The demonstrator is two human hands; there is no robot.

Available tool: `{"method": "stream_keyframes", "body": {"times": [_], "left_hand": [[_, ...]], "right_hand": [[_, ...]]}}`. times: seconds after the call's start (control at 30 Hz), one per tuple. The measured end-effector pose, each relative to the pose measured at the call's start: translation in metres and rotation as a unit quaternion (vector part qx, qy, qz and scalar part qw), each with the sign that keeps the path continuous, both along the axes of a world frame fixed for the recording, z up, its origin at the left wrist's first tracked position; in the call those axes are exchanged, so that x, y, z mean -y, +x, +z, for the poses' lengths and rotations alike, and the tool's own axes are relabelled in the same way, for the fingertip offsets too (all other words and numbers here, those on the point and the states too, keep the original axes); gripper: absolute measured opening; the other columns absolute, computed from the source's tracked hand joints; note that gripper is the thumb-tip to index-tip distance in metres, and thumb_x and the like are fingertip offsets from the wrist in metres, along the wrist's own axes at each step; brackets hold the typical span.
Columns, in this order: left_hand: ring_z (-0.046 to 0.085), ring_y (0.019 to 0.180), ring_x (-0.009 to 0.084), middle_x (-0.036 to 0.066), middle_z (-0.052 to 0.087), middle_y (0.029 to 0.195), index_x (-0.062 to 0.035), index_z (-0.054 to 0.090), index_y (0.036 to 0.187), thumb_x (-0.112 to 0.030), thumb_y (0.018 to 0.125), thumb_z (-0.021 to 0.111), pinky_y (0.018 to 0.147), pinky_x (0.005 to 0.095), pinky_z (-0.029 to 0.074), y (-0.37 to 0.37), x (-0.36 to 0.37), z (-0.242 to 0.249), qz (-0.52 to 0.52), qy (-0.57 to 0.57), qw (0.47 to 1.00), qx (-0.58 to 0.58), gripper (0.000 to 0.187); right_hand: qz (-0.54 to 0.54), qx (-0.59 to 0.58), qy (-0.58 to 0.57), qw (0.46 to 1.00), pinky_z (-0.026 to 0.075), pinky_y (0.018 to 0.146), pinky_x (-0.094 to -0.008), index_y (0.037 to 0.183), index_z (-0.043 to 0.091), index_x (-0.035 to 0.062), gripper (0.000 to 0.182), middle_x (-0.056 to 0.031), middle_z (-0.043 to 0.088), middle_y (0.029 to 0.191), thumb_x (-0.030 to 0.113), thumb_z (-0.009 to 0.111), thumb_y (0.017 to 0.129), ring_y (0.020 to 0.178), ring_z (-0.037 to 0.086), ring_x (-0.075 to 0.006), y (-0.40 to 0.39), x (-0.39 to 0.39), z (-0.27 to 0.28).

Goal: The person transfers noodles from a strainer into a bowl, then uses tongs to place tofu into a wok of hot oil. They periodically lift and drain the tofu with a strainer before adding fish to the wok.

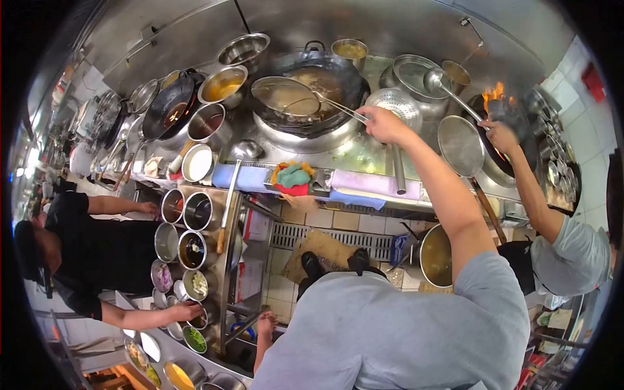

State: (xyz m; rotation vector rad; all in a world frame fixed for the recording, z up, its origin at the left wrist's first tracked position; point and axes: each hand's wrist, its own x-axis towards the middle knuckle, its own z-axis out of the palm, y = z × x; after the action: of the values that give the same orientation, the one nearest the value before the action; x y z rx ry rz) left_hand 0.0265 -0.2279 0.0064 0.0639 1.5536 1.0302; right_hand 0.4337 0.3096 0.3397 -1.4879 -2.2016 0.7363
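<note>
My right hand [383, 123] is closed around the thin wire handle of a large round mesh strainer [283, 96]. The strainer lies over a big dark wok [354, 78] that holds brownish, steaming liquid. Down by the side counter on the left, my left hand [266, 323] hangs low beside the metal edge; its fingers are too small and partly turned away to read. Just right of the wok sits a perforated ladle [395, 107], its handle pointing toward my body. Another ladle [246, 151] lies across the counter corner.
A co-worker in black [117, 253] reaches into ingredient tins [196, 250] on the left. To the right, a person in grey [575, 257] holds a ladle [455, 97] near a flaming wok [497, 117]. Folded cloths [370, 182] line the stove edge; a pot [435, 257] stands below.
</note>
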Motion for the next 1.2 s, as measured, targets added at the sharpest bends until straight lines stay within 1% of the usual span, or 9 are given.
{"method": "stream_keyframes", "body": {"times": [0.2,0.4,0.5,0.6,0.67,0.73,0.8,0.97,1.2], "left_hand": [[0.049,0.049,0.0123,0.003,0.055,0.067,-0.0154,0.049,0.090,-0.002,0.075,0.044,0.037,0.0218,0.031,-0.011,-0.013,0.018,-0.022,-0.056,0.996,-0.061,0.021],[0.051,0.053,0.0126,0.002,0.055,0.071,-0.0175,0.049,0.091,-0.003,0.077,0.039,0.040,0.0245,0.032,-0.007,-0.001,0.008,-0.030,-0.153,0.984,-0.081,0.022],[0.052,0.054,0.0126,0.001,0.055,0.070,-0.0163,0.049,0.092,-0.004,0.077,0.041,0.042,0.0252,0.034,0.005,-0.003,0.016,-0.100,-0.159,0.970,-0.152,0.021],[0.053,0.055,0.0126,0.001,0.055,0.070,-0.0153,0.049,0.092,-0.005,0.077,0.042,0.044,0.0258,0.036,-0.010,0.001,-0.004,-0.047,-0.135,0.990,-0.006,0.020],[0.053,0.055,0.0133,0.001,0.055,0.069,-0.0146,0.048,0.092,-0.005,0.076,0.043,0.045,0.0254,0.037,-0.012,-0.007,-0.007,-0.036,-0.119,0.992,0.035,0.020],[0.052,0.054,0.0137,0.003,0.055,0.069,-0.0133,0.048,0.091,-0.002,0.077,0.040,0.043,0.0242,0.036,-0.005,-0.025,0.000,-0.094,-0.146,0.979,-0.108,0.020],[0.049,0.050,0.0123,0.002,0.052,0.067,-0.0132,0.049,0.090,-0.006,0.079,0.049,0.039,0.0236,0.037,-0.012,-0.025,-0.019,-0.052,-0.126,0.987,-0.085,0.013],[0.051,0.052,0.0142,0.005,0.054,0.069,-0.0098,0.050,0.090,0.001,0.078,0.041,0.043,0.0252,0.039,-0.022,-0.053,-0.035,-0.049,-0.049,0.995,-0.069,0.018],[0.054,0.056,0.0157,0.007,0.056,0.073,-0.0075,0.049,0.094,0.006,0.075,0.035,0.045,0.0252,0.041,-0.027,-0.077,-0.044,-0.007,0.007,0.999,0.031,0.027]], "right_hand": [[-0.054,-0.052,0.020,0.997,0.044,0.072,-0.0371,0.106,0.054,0.0076,0.030,-0.0195,0.059,0.085,0.007,0.050,0.075,0.080,0.057,-0.0325,0.029,-0.021,-0.036],[-0.155,-0.114,-0.044,0.980,0.044,0.063,-0.0312,0.111,0.051,0.0096,0.031,-0.0110,0.059,0.070,0.006,0.047,0.080,0.066,0.058,-0.0190,0.050,-0.007,-0.006],[-0.185,-0.186,0.013,0.965,0.032,0.039,-0.0222,0.116,0.044,0.0132,0.031,-0.0016,0.051,0.065,0.008,0.041,0.086,0.043,0.039,-0.0071,0.059,-0.006,-0.020],[-0.225,-0.156,0.022,0.962,0.043,0.062,-0.0315,0.111,0.046,0.0090,0.029,-0.0109,0.059,0.069,0.006,0.043,0.083,0.065,0.058,-0.0202,0.050,0.003,-0.018],[-0.229,-0.151,0.020,0.961,0.044,0.064,-0.0330,0.110,0.046,0.0089,0.028,-0.0119,0.058,0.070,0.007,0.043,0.082,0.066,0.058,-0.0220,0.048,0.001,-0.029],[-0.238,-0.132,0.016,0.962,0.044,0.066,-0.0342,0.111,0.046,0.0088,0.029,-0.0122,0.058,0.071,0.007,0.043,0.082,0.069,0.058,-0.0230,0.046,0.001,-0.040],[-0.231,-0.121,0.011,0.965,0.043,0.069,-0.0346,0.112,0.046,0.0088,0.030,-0.0132,0.059,0.074,0.008,0.043,0.082,0.072,0.058,-0.0244,0.043,0.006,-0.046],[-0.210,-0.056,0.057,0.974,0.041,0.082,-0.0371,0.115,0.045,0.0099,0.033,-0.0215,0.056,0.098,0.011,0.045,0.081,0.093,0.054,-0.0326,0.040,0.003,-0.047],[-0.193,-0.071,0.021,0.978,0.040,0.083,-0.0367,0.114,0.046,0.0092,0.034,-0.0228,0.054,0.104,0.013,0.047,0.081,0.097,0.052,-0.0339,0.046,-0.018,-0.049]]}}
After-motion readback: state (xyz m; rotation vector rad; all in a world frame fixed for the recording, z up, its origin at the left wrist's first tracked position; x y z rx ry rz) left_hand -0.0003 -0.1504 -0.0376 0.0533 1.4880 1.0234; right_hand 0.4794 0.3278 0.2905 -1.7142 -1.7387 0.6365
